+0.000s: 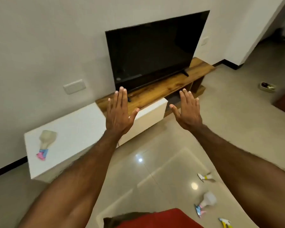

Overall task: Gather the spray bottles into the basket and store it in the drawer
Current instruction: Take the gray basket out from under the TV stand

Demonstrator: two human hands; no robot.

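Down near the red cloth, spray bottles lie scattered on the floor right, another on the white cabinet left, while both left hand and right hand hover spread flat, empty; probably light slick plastic, so grab the neck.

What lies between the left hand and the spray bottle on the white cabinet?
In the head view, only bare white cabinet top lies between the left hand and the spray bottle; nothing else is there.
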